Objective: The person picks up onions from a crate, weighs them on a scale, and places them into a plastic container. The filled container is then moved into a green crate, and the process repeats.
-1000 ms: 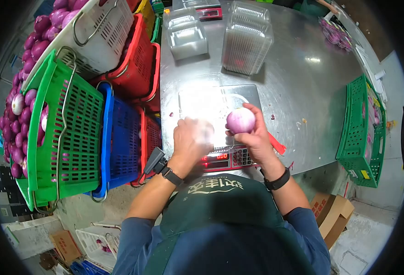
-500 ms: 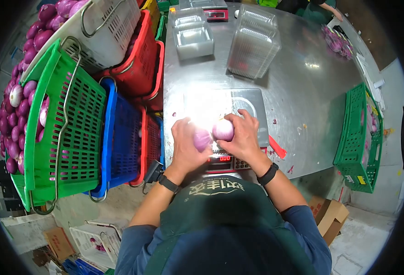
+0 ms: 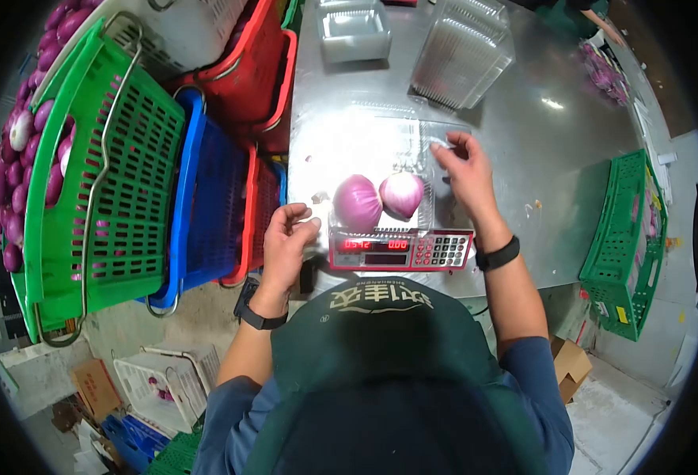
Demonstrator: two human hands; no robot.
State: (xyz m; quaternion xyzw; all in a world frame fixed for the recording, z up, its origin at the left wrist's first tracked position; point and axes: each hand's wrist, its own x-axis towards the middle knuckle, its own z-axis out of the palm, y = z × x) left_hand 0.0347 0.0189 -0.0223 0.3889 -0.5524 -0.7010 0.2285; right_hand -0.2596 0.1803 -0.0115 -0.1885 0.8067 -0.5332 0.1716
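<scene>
Two peeled purple onions, a larger left onion and a smaller right onion, sit side by side in a clear plastic box. The box rests on a red-framed digital scale with lit red digits. Left of the box is my left hand, its fingers loosely bent and apart, holding nothing. My right hand is to the right of the box near its raised clear lid, fingers partly curled and nothing visible in them. Glare washes out part of the box and lid.
Stacked clear boxes and another clear stack stand at the table's back. On the left are green, blue and red crates. A green crate is on the right. A person's arm shows far right.
Both hands have let go of the onions and moved apart, the left outward, the right up and outward. The onions now lie in the box, and the scale's left display shows a new reading.
</scene>
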